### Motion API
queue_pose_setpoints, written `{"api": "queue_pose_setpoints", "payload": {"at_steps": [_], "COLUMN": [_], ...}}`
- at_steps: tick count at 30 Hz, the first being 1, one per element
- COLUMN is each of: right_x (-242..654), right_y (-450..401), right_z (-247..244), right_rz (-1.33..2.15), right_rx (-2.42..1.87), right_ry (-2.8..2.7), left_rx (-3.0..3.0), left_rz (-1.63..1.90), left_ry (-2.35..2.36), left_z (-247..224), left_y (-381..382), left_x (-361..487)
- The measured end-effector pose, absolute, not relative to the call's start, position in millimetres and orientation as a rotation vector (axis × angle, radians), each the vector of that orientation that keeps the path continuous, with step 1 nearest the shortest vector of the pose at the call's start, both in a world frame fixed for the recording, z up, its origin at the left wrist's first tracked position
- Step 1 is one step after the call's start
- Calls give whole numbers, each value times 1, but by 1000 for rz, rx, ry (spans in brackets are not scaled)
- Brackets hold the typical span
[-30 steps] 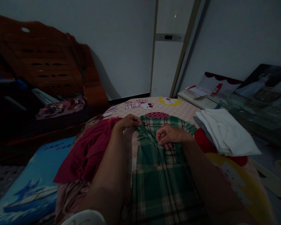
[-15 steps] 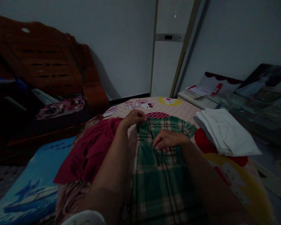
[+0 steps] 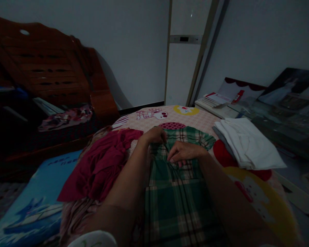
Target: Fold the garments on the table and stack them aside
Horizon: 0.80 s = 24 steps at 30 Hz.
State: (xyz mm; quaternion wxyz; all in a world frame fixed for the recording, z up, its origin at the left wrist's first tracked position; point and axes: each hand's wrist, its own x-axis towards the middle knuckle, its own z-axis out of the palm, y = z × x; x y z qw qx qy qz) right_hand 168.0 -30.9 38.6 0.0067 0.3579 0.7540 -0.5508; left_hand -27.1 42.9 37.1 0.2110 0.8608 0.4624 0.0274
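Touching plaid cloth [image 3: 179,202], both hands [image 3: 157,134] [image 3: 184,152] — near end cropped

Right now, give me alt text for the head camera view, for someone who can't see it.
In dim light, a person's left hand and right hand work at the far part of a green plaid garment laid out on a patterned cloth. A crumpled magenta garment lies to the left, folded white fabric to the right.

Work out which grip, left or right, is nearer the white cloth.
Right. The right grip is left of the white cloth, at the plaid cloth; the left grip is farther left, by the plaid cloth's left edge.
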Motion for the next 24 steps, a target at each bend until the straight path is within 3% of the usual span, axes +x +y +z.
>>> {"api": "queue_pose_setpoints", "payload": {"at_steps": [5,15,20,24], "right_x": [170,180,184,183], "right_y": [-31,-29,-29,-30], "right_z": [42,46,47,50], "right_rz": [-1727,-1772,-1789,-1744], "right_rx": [1123,1166,1181,1218], "right_ry": [2353,2303,2246,2213], "left_rx": [2378,1982,1696,1803], "left_rz": [180,857,936,928], "left_ry": [1235,1146,941,735], "left_z": [33,63,52,39], "left_y": [46,43,42,43], "left_x": [-28,-53,-34,-13]}}
